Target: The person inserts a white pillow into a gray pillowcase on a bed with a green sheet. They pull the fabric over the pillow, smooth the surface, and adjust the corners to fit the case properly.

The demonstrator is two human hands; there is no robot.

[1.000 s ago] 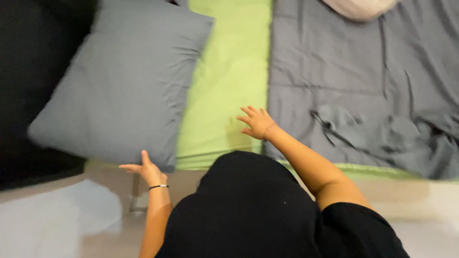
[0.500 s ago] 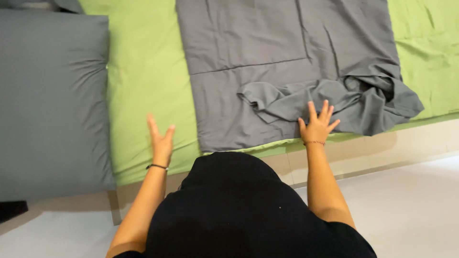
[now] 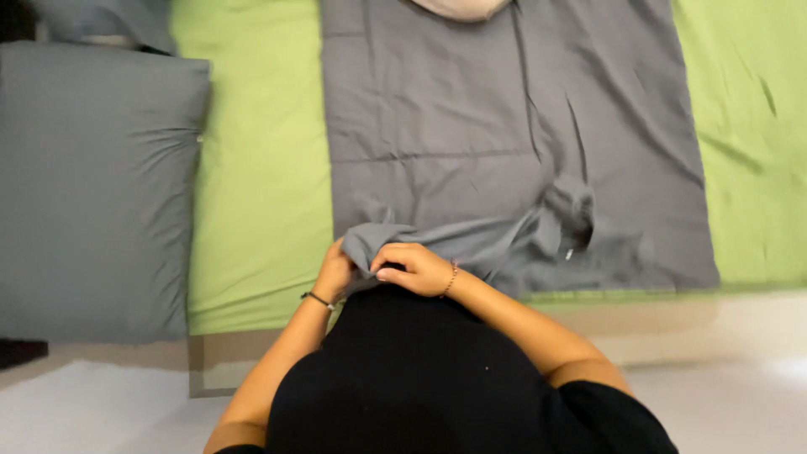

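Observation:
A grey duvet cover (image 3: 504,126) lies spread flat over a bed with a green sheet (image 3: 261,193). Its near edge is bunched and lifted at the left corner (image 3: 370,240). My left hand (image 3: 334,273) grips that corner from the left side. My right hand (image 3: 414,267) is closed on the same corner from the right, fingers curled over the fabric. Both hands are close together just above my black-clad torso. A rumpled fold (image 3: 563,223) runs along the cover's near edge to the right.
A grey pillow (image 3: 92,193) lies on the left part of the bed, with another grey pillow (image 3: 101,21) at the top left. A pale cushion (image 3: 458,7) shows at the top edge. The bed's near edge (image 3: 672,315) meets a light floor (image 3: 84,403).
Both hands were flat and apart on the bed; now they have come together and taken hold of the cover's near-left corner, lifting it. The view has shifted slightly.

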